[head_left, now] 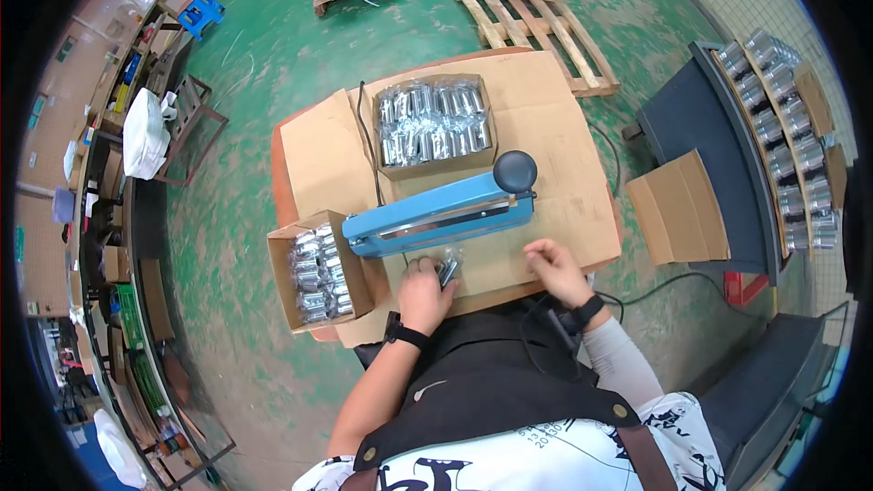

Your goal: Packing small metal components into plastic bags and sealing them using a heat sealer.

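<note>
My left hand [424, 297] is closed round a shiny metal cylinder in a clear plastic bag [446, 270], at the near edge of the cardboard-covered table. The bag's loose end points away from me, just short of a blue impulse sealer [436, 215] with a round black knob [516, 172]. My right hand [556, 271] hovers to the right of the sealer's near side, fingers loosely bent and apart, with nothing visible in them. The sealer's arm lies low along its base.
Two cardboard boxes of bagged metal cylinders stand on the table: one box [494, 150] behind the sealer, another box [284, 295] at its left. Pallets [582, 55] lie beyond. A dark bench [691, 118] with rows of metal cylinders [782, 159] stands at right. Cables trail nearby.
</note>
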Motion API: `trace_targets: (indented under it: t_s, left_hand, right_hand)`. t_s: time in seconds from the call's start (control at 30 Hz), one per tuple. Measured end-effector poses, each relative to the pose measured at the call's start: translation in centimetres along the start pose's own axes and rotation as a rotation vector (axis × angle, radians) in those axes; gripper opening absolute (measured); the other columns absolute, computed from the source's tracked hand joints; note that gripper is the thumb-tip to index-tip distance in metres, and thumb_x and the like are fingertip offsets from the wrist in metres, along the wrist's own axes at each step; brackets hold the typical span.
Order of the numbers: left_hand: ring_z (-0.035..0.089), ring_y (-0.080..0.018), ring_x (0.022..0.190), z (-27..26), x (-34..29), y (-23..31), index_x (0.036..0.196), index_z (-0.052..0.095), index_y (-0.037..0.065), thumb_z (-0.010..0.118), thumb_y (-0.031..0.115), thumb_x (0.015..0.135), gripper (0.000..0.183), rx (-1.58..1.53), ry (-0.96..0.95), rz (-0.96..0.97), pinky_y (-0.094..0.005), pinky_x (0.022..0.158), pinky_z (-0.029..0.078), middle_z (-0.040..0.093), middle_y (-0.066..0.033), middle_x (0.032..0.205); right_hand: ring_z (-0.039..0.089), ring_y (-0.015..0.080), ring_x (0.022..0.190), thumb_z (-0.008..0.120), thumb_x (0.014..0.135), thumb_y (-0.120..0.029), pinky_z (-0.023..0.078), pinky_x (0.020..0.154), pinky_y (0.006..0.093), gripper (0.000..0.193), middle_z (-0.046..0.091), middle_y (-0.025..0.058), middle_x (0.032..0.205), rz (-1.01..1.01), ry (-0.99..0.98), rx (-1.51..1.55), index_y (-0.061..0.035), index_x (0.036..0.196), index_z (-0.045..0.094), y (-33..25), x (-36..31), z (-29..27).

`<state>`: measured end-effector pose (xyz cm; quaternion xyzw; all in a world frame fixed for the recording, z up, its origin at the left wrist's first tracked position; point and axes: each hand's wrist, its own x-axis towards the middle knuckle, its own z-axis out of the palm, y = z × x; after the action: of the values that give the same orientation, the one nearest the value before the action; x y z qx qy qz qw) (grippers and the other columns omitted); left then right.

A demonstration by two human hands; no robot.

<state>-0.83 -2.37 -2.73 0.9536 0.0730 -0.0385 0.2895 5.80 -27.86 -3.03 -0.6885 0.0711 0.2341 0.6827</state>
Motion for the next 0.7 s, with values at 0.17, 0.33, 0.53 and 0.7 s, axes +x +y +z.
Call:
trace_targets:
  t_s: [0.17, 0.33, 0.53, 0.7]
  left_hand:
    - [0.061, -0.0341, 0.081, 0.3, 0.4, -0.8, 0.103, 0.058, -0.002, 0.071, 0.024, 0.083, 0.036, -0.289, -0.133, -0.093, -0.0396, 0.076, 0.05, 0.063, -0.019, 0.09]
    - [0.057, -0.0089, 0.079, -0.4, -0.1, 0.5, 0.101, 0.057, -0.001, 0.067, 0.017, 0.092, 0.022, -1.035, -0.233, -0.203, -0.0263, 0.071, 0.048, 0.064, -0.0028, 0.088]
    - [0.058, -0.0086, 0.082, -4.9, -2.2, 4.2, 0.117, 0.051, 0.004, 0.066, 0.015, 0.094, 0.029, -1.175, -0.247, -0.179, -0.0226, 0.072, 0.048, 0.057, 0.0011, 0.092]
    - [0.066, -0.0187, 0.088, -8.8, -3.1, 6.3, 0.131, 0.039, 0.01, 0.047, 0.025, 0.103, 0.033, -1.248, -0.438, -0.247, -0.0271, 0.068, 0.055, 0.06, -0.0067, 0.091]
  right_hand:
    - [0.063, 0.013, 0.08, 0.062, 0.094, -0.022, 0.051, 0.067, 0.0257, 0.037, 0.064, 0.007, 0.086, -0.005, -0.354, -0.283, 0.0027, 0.12, 0.055, 1.4, 0.2, 4.5]
    - [0.065, 0.0145, 0.07, 0.067, 0.092, -0.032, 0.051, 0.055, 0.0256, 0.058, 0.065, 0.0107, 0.086, 0.258, -0.325, -0.034, 0.0072, 0.129, 0.046, 0.2, 1.5, 7.4]
    - [0.063, 0.0133, 0.083, 0.058, 0.096, -0.012, 0.052, 0.068, 0.0245, 0.049, 0.063, 0.0082, 0.099, 0.268, -0.445, 0.028, 0.0039, 0.139, 0.04, -0.6, 0.5, 4.5]
    - [0.061, 0.0133, 0.081, 0.064, 0.092, -0.01, 0.052, 0.069, 0.0256, 0.032, 0.062, 0.0051, 0.093, 0.328, -0.656, 0.457, -0.0007, 0.12, 0.053, -4.5, -2.8, 2.0]
